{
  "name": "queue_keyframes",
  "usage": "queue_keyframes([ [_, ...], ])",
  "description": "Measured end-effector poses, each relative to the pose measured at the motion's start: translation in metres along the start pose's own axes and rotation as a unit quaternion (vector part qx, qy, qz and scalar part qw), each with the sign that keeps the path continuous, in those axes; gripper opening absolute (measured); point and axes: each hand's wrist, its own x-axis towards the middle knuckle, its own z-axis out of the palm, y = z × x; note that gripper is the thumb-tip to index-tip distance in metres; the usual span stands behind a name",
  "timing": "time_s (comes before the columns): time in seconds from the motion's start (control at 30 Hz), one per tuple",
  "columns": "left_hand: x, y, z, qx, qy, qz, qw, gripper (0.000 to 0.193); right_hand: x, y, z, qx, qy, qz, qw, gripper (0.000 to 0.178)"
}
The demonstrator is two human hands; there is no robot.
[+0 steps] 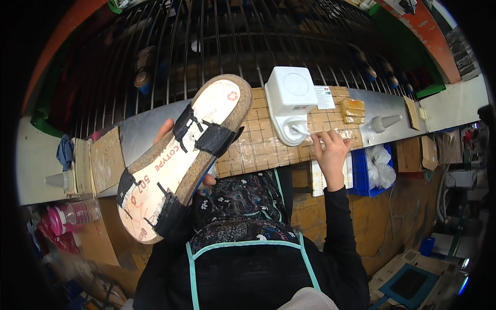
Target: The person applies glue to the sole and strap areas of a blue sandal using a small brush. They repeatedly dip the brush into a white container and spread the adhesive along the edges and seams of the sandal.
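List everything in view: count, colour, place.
Sandal: 1, brown, cream, black, left
Bench: 1, grey, centre
Cardboard mat: 1, brown, on bench
Container: 1, white, on cardboard mat
Stick: 1, white, at container
Block: 1, yellow, on bench
Cones: 2, whitish, bench ends
Rack: 1, grey, behind bench
Shoes: several, brownish, at rack
Bag-filled bin: 1, blue, lower right
Bottle: 1, clear, lower left
Apron: 1, black, lower centre
Clutter: uncounted, mixed, edges
Left fingers: partly hidden, on sandal
Right fingers: pinching stick

Gap between sandal [178, 155] and white pot [293, 95]
A hand could pass; a yellow block [353, 111] stands right of the pot.
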Motion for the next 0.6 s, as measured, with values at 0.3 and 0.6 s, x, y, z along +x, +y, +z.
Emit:
queue_keyframes([
  [0.3, 0.018, 0.005, 0.007, -0.095, 0.005, -0.045, 0.994, 0.062, -0.01, 0.032, 0.013, 0.354, -0.163, 0.252, 0.886, 0.03],
  [0.6, 0.024, -0.078, -0.009, 0.351, 0.108, 0.152, 0.918, 0.052, -0.006, 0.001, 0.01, 0.504, -0.091, 0.253, 0.821, 0.017],
])
